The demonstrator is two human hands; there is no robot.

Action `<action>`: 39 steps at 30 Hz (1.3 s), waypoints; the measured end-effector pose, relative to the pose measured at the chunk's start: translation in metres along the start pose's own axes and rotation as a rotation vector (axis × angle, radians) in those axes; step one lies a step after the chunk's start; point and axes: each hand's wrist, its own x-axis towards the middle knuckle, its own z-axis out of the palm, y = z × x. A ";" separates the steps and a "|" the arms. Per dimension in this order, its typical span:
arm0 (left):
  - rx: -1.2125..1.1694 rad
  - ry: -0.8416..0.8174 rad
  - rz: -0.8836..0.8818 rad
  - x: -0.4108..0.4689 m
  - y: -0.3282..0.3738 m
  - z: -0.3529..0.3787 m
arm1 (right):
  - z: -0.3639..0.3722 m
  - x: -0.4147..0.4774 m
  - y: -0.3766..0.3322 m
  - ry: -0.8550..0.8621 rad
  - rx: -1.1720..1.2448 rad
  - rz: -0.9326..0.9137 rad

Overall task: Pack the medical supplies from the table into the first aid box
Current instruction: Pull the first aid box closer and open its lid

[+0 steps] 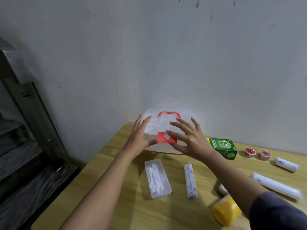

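Note:
The translucent first aid box (159, 123), with a red handle (168, 113) and a red cross latch, stands closed at the table's far edge against the wall. My left hand (141, 136) clasps its left side, thumb at the front by the latch. My right hand (191, 138) spreads open over the box's front right, fingers apart. On the table lie a clear case of cotton swabs (157, 178), a bandage roll (190, 181), a green carton (223, 148), two small red cups (249, 151), a short white roll (285, 164), a long white roll (276, 185) and a yellow container (226, 209).
The wooden table (116, 205) ends at a left edge running diagonally. Dark shelving with a glass panel (33, 130) stands to its left. A small white roll (222, 188) is partly hidden behind my right forearm. A grey wall rises right behind the box.

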 end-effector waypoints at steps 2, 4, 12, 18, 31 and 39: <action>-0.002 0.002 -0.001 -0.002 -0.001 0.001 | -0.001 -0.001 0.000 0.019 0.101 0.011; -0.018 0.003 -0.006 -0.004 0.000 0.000 | -0.004 0.001 0.000 0.023 0.204 0.063; -0.178 -0.031 -0.115 -0.007 0.002 -0.003 | -0.018 0.015 0.000 0.039 0.400 0.230; -0.313 -0.032 -0.189 -0.011 0.000 -0.001 | -0.043 0.034 0.004 0.122 0.507 0.259; -0.292 -0.032 -0.236 -0.013 0.001 0.004 | -0.045 0.076 0.026 0.244 0.287 0.448; -0.325 -0.032 -0.190 -0.007 -0.012 0.005 | -0.040 0.085 0.050 0.355 0.397 0.341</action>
